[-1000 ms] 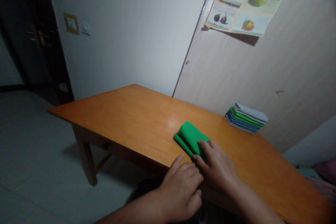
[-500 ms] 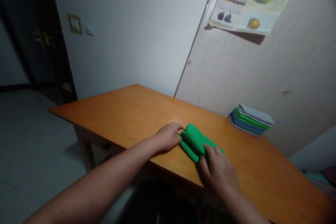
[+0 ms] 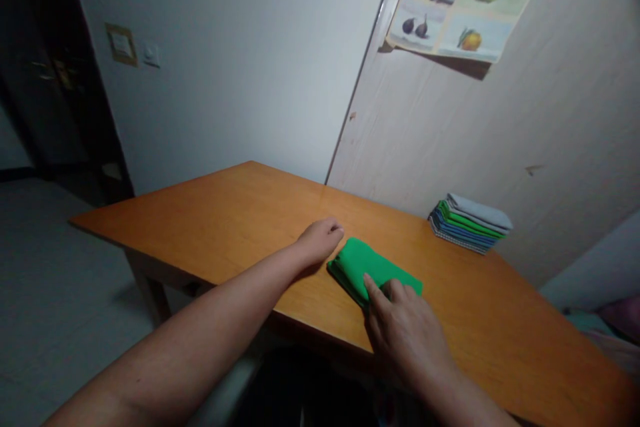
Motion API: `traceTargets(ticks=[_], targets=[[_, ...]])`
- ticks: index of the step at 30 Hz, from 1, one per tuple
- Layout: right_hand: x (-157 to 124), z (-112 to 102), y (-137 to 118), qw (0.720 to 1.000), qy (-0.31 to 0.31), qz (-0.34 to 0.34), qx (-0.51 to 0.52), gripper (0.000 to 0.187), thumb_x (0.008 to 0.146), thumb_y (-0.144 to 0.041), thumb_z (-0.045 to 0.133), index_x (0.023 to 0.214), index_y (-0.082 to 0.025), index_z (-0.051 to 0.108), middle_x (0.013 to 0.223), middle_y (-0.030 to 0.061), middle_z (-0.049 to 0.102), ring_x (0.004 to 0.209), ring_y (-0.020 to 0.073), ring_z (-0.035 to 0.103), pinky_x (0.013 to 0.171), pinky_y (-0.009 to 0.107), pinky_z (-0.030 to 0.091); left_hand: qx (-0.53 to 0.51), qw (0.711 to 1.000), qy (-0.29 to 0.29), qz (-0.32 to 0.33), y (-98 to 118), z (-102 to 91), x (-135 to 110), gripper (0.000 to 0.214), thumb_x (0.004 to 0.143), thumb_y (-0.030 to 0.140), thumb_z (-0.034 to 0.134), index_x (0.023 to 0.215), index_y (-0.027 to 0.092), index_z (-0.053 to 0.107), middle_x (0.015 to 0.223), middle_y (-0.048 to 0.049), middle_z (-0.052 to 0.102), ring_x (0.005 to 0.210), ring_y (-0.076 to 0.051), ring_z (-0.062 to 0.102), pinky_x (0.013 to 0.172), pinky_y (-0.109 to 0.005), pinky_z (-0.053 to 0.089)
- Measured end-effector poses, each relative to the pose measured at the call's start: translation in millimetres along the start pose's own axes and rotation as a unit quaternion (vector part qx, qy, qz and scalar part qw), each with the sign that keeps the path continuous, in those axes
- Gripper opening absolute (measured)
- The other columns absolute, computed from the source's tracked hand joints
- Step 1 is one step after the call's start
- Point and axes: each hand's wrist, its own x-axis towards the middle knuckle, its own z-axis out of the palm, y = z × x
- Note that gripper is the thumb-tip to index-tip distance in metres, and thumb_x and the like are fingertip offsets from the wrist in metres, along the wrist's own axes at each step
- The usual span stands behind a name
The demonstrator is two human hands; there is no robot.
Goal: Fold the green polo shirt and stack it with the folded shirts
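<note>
A green cloth [image 3: 367, 265], folded into a thick rectangle, lies on the wooden table near its front edge. My right hand [image 3: 406, 321] is at the cloth's near right end, with its fingers bent and pressed on the fabric; part of its grip is hidden under the hand. Just off the cloth's far left end, my left hand [image 3: 320, 240] rests by the table top with its fingers curled in. Nothing shows in that hand, and a small gap parts it from the cloth.
Against the wall at the table's back right stands a neat stack of folded cloths [image 3: 470, 223], in grey, green, blue and check. The orange-brown table [image 3: 215, 220] has its left corner jutting out over the floor. A fruit poster [image 3: 450, 33] hangs above.
The loose green flap has been folded over, so the cloth is now a flatter rectangle. My left hand has let go of its end and curled up. The view has shifted slightly.
</note>
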Motion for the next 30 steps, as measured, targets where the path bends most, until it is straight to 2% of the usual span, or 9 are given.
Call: traceTargets(ticks=[3,6,10,14,16,19,22,26,30], targets=[[-2.2,-0.3,-4.4,1.000,0.008,0.004,0.003,0.051,0.094,-0.032,0.057,0.144,-0.023,0.055,0.095,0.0097,0.061,0.084,0.0272,0.054,0.071,0.038,0.038,-0.088,0.992,-0.062,-0.066,8.7,6.0,1.8,0.042,0.089,0.058,0.052,0.093,0.018,0.062,0.085,-0.0043,0.064,0.075,-0.018,0.056,0.063,-0.027,0.041],[-6.8,2.0,-8.6,1.000,0.019,0.018,0.007,0.052,0.095,-0.035,0.057,0.145,-0.022,0.053,0.099,0.0107,0.062,0.088,0.0285,0.055,0.074,0.040,0.040,-0.062,0.982,-0.132,-0.116,13.9,7.4,0.9,0.040,0.078,0.055,0.067,0.097,0.019,0.062,0.085,-0.0029,0.063,0.074,-0.018,0.055,0.060,-0.027,0.039],[-9.4,-4.9,-5.0,0.999,0.015,0.035,0.037,0.049,0.095,-0.040,0.059,0.140,-0.021,0.058,0.102,0.0113,0.064,0.092,0.0291,0.057,0.077,0.041,0.042,-0.047,0.977,-0.131,-0.159,15.6,7.9,-5.0,0.033,0.079,0.047,0.065,0.101,0.022,0.060,0.080,-0.0008,0.061,0.071,-0.017,0.056,0.057,-0.025,0.038],[-5.7,-23.3,10.9,0.992,-0.001,0.054,0.117,0.041,0.094,-0.053,0.059,0.120,-0.024,0.069,0.099,0.0107,0.066,0.094,0.0309,0.061,0.080,0.044,0.046,-0.114,0.974,-0.121,-0.156,23.1,13.8,-29.2,0.044,0.081,0.051,0.068,0.110,0.021,0.054,0.086,-0.0014,0.063,0.071,-0.016,0.059,0.057,-0.024,0.041],[-4.9,-27.0,17.8,0.980,0.017,0.044,0.193,0.051,0.093,-0.054,0.060,0.135,-0.024,0.060,0.116,0.0129,0.067,0.109,0.0326,0.061,0.089,0.047,0.049,-0.168,0.965,-0.137,-0.149,28.6,16.3,-45.7,0.051,0.084,0.059,0.065,0.115,0.021,0.051,0.085,-0.0007,0.062,0.068,-0.014,0.059,0.056,-0.024,0.043],[-7.8,-18.7,20.7,0.957,0.029,0.001,0.287,0.080,0.090,-0.049,0.066,0.158,-0.025,0.031,0.151,0.0152,0.050,0.137,0.0326,0.048,0.109,0.052,0.044,-0.182,0.957,-0.157,-0.161,33.1,15.9,-63.9,0.050,0.091,0.067,0.052,0.111,0.021,0.050,0.075,0.0028,0.057,0.056,-0.012,0.054,0.052,-0.024,0.041],[-13.5,-1.9,17.6,0.949,0.034,-0.001,0.314,0.081,0.091,-0.041,0.064,0.161,-0.024,0.027,0.159,0.0145,0.041,0.147,0.0313,0.038,0.117,0.055,0.038,-0.170,0.966,-0.111,-0.163,29.5,11.7,-68.8,0.030,0.095,0.050,0.051,0.100,0.020,0.049,0.071,0.0041,0.054,0.054,-0.010,0.051,0.051,-0.023,0.038],[-18.0,11.3,15.6,0.941,0.055,0.038,0.331,0.065,0.097,-0.038,0.055,0.158,-0.022,0.035,0.156,0.0137,0.046,0.146,0.0295,0.042,0.118,0.055,0.038,-0.187,0.972,-0.067,-0.125,17.5,8.5,-66.7,0.005,0.086,0.023,0.055,0.088,0.019,0.052,0.063,0.0047,0.052,0.055,-0.010,0.048,0.053,-0.022,0.035],[-17.9,10.2,17.8,0.931,0.054,0.059,0.356,0.055,0.099,-0.039,0.049,0.151,-0.022,0.046,0.153,0.0119,0.051,0.143,0.0294,0.045,0.117,0.055,0.038,-0.185,0.975,-0.055,-0.111,11.9,12.3,-66.3,0.006,0.080,0.015,0.055,0.085,0.017,0.058,0.058,0.0055,0.049,0.053,-0.010,0.044,0.051,-0.022,0.030]])
